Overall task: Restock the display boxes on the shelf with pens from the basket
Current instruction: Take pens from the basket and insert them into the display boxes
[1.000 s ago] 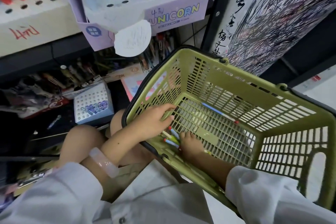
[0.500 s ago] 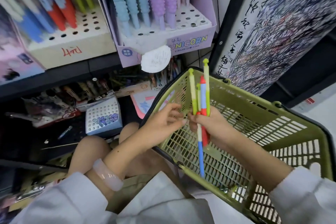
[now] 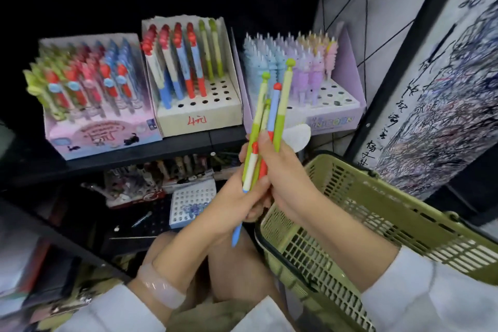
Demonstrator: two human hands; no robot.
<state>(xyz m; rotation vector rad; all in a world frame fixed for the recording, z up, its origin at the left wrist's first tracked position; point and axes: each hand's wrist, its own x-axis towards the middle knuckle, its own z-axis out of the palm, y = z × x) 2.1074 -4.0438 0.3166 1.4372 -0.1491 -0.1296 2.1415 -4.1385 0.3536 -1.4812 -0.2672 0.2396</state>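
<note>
Both hands hold an upright bunch of pens (image 3: 272,113) in green, cream, red and blue in front of the shelf. My right hand (image 3: 285,178) grips the bunch around its middle. My left hand (image 3: 237,202) pinches one of the pens, a green, white and blue one (image 3: 249,170), low in the bunch. The green basket (image 3: 377,226) sits at the lower right beside my knee. On the shelf stand three display boxes: a pink one (image 3: 102,137) at left, a cream one (image 3: 199,116) with open holes in the middle, a lilac one (image 3: 336,116) at right.
Below the black shelf edge (image 3: 161,151) lies a cluttered lower shelf with a small white perforated pen box (image 3: 191,202) and loose stationery. A scribbled test-paper board (image 3: 431,89) stands at the right, against the basket. My knees are beneath the hands.
The hands lifted the pens out of the basket and raised them toward the shelf. The left hand has closed onto one pen. The view tilted up, bringing all three display boxes into sight.
</note>
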